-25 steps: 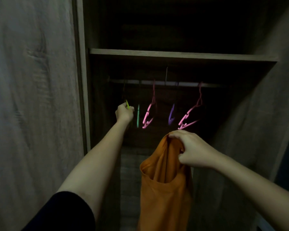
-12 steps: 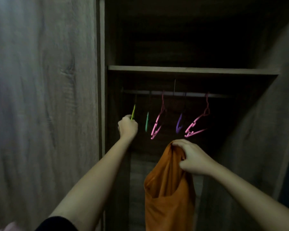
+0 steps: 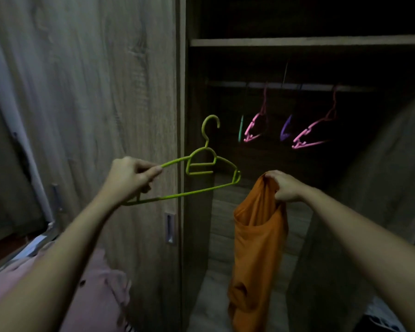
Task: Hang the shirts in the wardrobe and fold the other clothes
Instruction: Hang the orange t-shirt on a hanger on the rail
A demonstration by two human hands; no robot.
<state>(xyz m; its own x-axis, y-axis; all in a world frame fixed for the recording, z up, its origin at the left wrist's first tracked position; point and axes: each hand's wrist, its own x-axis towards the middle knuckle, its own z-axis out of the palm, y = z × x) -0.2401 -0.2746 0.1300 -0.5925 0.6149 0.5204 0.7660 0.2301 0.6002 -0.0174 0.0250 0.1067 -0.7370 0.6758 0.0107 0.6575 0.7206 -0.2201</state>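
The left hand (image 3: 130, 178), arm stretched forward, pinches one end of a green hanger (image 3: 201, 168) in front of the wardrobe door (image 3: 106, 92); the right hand (image 3: 283, 185) grips the bunched neck of an orange shirt (image 3: 256, 248) hanging into the open wardrobe. Behind, pink hangers (image 3: 307, 137) hang on the rail (image 3: 297, 86) under a shelf (image 3: 297, 41), with dark free room below them.

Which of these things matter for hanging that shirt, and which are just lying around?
In use: lime-green plastic hanger in left hand; orange shirt in right hand; wardrobe rail.

Idle: pink hangers; pink cloth.
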